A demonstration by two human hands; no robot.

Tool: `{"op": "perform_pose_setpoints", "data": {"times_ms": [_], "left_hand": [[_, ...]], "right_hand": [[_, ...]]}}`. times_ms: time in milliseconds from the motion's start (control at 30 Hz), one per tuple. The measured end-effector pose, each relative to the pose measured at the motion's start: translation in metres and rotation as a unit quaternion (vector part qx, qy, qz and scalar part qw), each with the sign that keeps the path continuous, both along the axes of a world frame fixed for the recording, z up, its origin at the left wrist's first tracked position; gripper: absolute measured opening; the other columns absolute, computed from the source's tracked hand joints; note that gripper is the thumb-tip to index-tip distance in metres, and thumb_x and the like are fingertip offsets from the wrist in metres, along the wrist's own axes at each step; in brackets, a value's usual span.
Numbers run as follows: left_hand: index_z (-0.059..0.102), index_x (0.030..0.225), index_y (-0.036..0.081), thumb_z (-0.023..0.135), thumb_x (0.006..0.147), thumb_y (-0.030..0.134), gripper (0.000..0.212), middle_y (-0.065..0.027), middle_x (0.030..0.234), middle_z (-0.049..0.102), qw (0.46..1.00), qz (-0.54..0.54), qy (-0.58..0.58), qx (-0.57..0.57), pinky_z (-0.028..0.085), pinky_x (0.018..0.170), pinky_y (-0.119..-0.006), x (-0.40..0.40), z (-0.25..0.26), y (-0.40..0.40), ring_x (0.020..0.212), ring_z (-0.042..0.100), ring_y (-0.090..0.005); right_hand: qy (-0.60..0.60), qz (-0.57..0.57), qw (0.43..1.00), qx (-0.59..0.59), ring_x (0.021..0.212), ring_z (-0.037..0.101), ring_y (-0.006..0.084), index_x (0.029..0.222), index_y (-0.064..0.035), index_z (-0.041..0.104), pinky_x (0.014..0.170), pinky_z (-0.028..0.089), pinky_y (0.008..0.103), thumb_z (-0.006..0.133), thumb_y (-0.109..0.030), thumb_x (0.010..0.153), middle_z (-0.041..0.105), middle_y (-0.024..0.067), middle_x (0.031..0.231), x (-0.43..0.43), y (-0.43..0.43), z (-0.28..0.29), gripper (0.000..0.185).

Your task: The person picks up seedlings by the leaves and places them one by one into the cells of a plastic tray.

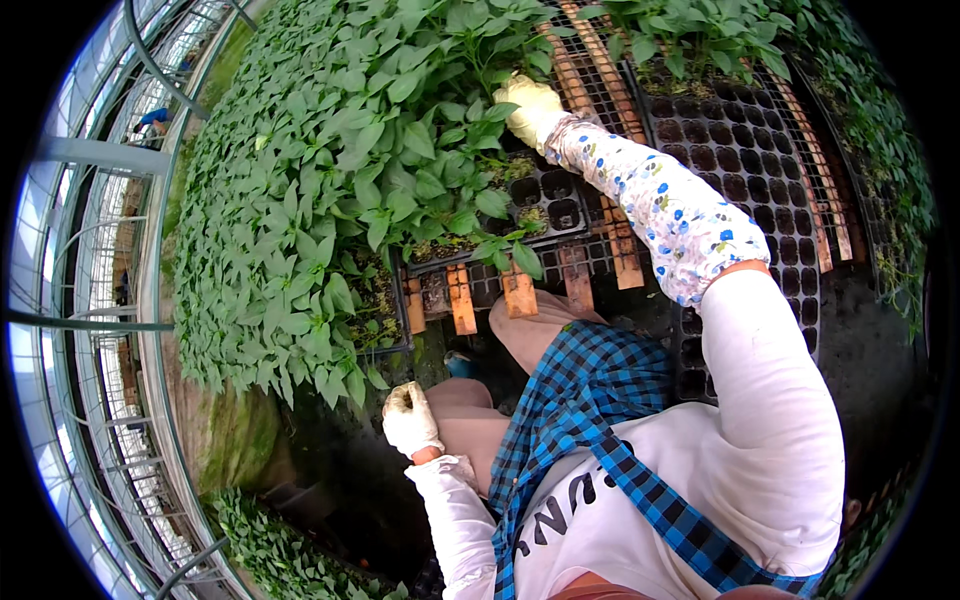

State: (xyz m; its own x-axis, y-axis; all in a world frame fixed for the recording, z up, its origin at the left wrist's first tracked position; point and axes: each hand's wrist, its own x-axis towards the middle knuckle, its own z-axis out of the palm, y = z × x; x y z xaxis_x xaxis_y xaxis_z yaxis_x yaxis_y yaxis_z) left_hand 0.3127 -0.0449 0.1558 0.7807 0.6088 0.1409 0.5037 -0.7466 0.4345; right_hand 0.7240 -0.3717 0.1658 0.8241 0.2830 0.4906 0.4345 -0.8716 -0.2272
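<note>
My right hand [531, 111], in a pale glove with a floral oversleeve above it, reaches out to the edge of a dense stand of green seedlings [405, 142]. Leaves cover its fingertips, so whether a stem is between them is hidden. Just below that wrist, a black cell tray [551, 199] shows several cells without plants beside leafy ones. My left hand [411, 420], also gloved, is curled near my knee below the seedlings' front edge. Its fingers are bent in towards the thumb, and nothing is visible in them.
Wooden slats [520, 291] and black mesh lie under the trays, their ends jutting towards my knees. To the right lies a long black cell tray [757, 161] with many plantless cells. More seedlings [300, 551] grow at lower left. A greenhouse frame [105, 154] and a distant person in blue [155, 118] appear at left.
</note>
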Motion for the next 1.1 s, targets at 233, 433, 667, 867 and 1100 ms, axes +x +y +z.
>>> {"op": "perform_pose_setpoints", "data": {"times_ms": [233, 433, 667, 867, 1100], "left_hand": [[0.072, 0.086, 0.006, 0.065, 0.087, 0.029, 0.023, -0.0142, 0.087, 0.070, 1.000, -0.022, 0.006, -0.008, 0.052, 0.074, -0.041, -0.001, -0.016, 0.007, 0.079, 0.066, -0.0313], [0.072, 0.091, 0.010, 0.065, 0.087, 0.033, 0.025, -0.0115, 0.094, 0.070, 0.996, -0.047, 0.045, 0.054, 0.051, 0.078, -0.042, 0.022, 0.005, -0.026, 0.087, 0.065, -0.0320], [0.073, 0.092, 0.012, 0.065, 0.087, 0.033, 0.024, -0.0109, 0.097, 0.070, 0.994, -0.060, 0.063, 0.062, 0.051, 0.080, -0.043, 0.030, 0.003, -0.028, 0.090, 0.065, -0.0330], [0.073, 0.091, 0.011, 0.066, 0.086, 0.032, 0.023, -0.0110, 0.097, 0.070, 0.995, -0.044, 0.070, 0.061, 0.051, 0.080, -0.042, 0.029, 0.003, -0.032, 0.089, 0.065, -0.0325], [0.073, 0.091, 0.010, 0.066, 0.086, 0.031, 0.023, -0.0117, 0.096, 0.070, 0.993, -0.052, 0.081, 0.067, 0.051, 0.080, -0.041, 0.031, 0.003, -0.034, 0.089, 0.066, -0.0321]], "right_hand": [[0.025, 0.094, 0.959, 0.266, 0.083, 0.062, 0.0331, 0.094, -0.0058, 0.059, 0.073, 0.049, 0.0409, 0.060, -0.027, 0.092, 0.062, 0.0136, 0.095, -0.060, -0.032, 0.034, 0.021], [0.058, -0.061, 0.951, 0.297, 0.096, 0.066, 0.0164, 0.107, -0.0119, 0.060, 0.087, 0.053, 0.0311, 0.058, -0.047, 0.095, 0.068, 0.0037, 0.098, -0.124, -0.193, 0.053, 0.037], [0.044, -0.232, 0.912, 0.334, 0.080, 0.060, 0.0143, 0.098, -0.0016, 0.063, 0.075, 0.048, 0.0275, 0.071, -0.022, 0.089, 0.068, 0.0057, 0.086, -0.084, -0.348, 0.011, 0.023], [0.054, -0.287, 0.928, 0.232, 0.082, 0.063, 0.0303, 0.097, -0.0048, 0.064, 0.077, 0.049, 0.0375, 0.067, -0.017, 0.084, 0.065, 0.0180, 0.085, -0.072, -0.309, 0.028, 0.019], [0.062, -0.140, 0.983, 0.100, 0.088, 0.066, 0.0261, 0.100, -0.0052, 0.069, 0.083, 0.050, 0.0326, 0.071, -0.023, 0.087, 0.070, 0.0101, 0.094, -0.042, -0.355, -0.020, 0.022]]}}
